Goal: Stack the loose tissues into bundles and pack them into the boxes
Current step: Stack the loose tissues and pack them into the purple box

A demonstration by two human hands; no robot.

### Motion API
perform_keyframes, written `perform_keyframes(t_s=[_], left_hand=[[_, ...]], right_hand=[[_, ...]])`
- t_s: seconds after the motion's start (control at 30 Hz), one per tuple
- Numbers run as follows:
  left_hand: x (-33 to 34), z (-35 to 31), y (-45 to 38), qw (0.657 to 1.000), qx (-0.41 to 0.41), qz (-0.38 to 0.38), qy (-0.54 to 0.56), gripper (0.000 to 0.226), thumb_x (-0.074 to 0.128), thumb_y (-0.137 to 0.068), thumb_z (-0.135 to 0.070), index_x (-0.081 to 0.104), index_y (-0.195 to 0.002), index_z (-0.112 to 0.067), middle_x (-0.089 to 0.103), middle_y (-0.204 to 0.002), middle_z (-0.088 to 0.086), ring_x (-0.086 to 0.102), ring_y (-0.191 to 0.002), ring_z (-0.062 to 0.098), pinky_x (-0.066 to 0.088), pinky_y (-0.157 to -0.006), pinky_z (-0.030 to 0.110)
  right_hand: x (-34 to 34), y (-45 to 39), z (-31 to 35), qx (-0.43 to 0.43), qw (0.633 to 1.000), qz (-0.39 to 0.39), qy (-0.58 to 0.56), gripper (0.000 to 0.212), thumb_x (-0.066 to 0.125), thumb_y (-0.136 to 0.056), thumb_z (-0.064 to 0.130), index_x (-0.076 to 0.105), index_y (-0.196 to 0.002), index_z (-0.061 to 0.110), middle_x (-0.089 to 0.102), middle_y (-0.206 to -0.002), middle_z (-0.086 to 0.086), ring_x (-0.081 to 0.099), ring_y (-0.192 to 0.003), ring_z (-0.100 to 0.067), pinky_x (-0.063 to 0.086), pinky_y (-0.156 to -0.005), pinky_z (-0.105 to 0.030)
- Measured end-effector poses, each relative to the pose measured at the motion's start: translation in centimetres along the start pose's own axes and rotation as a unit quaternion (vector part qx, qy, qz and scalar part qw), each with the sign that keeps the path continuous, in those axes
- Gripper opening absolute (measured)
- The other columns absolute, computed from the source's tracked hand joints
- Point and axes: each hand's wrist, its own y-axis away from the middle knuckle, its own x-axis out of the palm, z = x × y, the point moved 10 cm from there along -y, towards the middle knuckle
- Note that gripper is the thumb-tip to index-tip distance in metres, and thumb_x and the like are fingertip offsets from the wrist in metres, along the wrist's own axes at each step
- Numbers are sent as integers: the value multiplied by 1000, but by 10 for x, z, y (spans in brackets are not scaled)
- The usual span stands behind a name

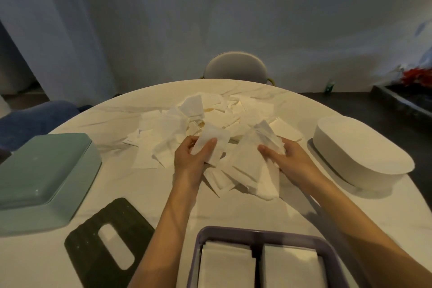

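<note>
A person's 2 bare arms reach forward over a pale round table (145, 199). In the middle of the table lies a loose pile of white tissues (224, 112), crumpled and overlapping. The left hand (190, 159) grasps a tissue (214, 141) at the near edge of the pile, thumb on top of it and fingers curled beneath. The right hand (286, 159) grips a few tissues (250, 161) that hang toward the person, fingers curled round their far edge.

Nearest the person, a purple box (336, 257) holds 2 neat white bundles (225, 264) side by side. To its left lies a flat black lid (93, 241) with an oval slot. A green box (44, 177) sits at the left, upside down. A white oval box (364, 154) sits at the right on a grey base.

Beyond the table stand a grey chair (235, 65) and a pale curtain (70, 30).
</note>
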Motion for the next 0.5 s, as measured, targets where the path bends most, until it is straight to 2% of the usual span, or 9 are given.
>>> perform_keyframes(t_s=[0.1,0.17,0.23,0.3,0.37,0.43,0.5], left_hand=[[4,1,3,996,-29,53,60,32,77,-92,-17,64,-121,-11,77,-111,12,76,-96,33,63,-67,44],[13,3,4,987,-48,105,108,37,65,-99,-11,55,-134,-5,73,-120,20,72,-104,42,62,-77,44],[21,6,5,970,-79,145,181,43,53,-100,-1,46,-143,2,66,-129,29,66,-114,47,59,-89,46],[27,6,5,953,-103,168,229,53,48,-92,8,44,-145,7,61,-134,32,66,-114,44,59,-91,44],[27,7,6,951,-113,183,222,64,53,-82,6,47,-145,3,64,-133,26,68,-107,33,58,-85,36],[24,8,9,953,-115,191,207,69,59,-77,0,52,-145,-2,69,-125,17,65,-99,23,52,-83,33],[24,9,14,947,-133,191,221,64,67,-77,-2,57,-140,-4,70,-124,16,61,-103,23,47,-87,34]], right_hand=[[-7,3,7,-13,998,4,-67,47,67,-86,53,65,-125,27,73,-114,4,70,-100,-18,59,-86,-36],[-11,4,9,-13,994,13,-109,54,68,-78,57,66,-124,29,75,-110,5,73,-100,-18,60,-87,-38],[-13,5,11,-14,991,27,-134,54,69,-78,55,66,-125,28,76,-108,7,74,-100,-17,61,-86,-37],[-15,5,13,-8,985,40,-168,51,69,-81,50,65,-127,26,76,-108,7,74,-101,-16,62,-83,-34],[-16,5,14,-1,980,52,-191,46,67,-84,46,64,-126,27,77,-107,6,74,-101,-17,62,-78,-32],[-16,6,15,0,978,66,-199,52,68,-81,49,62,-129,30,76,-110,5,73,-104,-19,62,-84,-38],[-16,7,16,-2,977,76,-201,61,70,-76,55,61,-133,32,74,-115,3,72,-108,-21,59,-92,-45]])
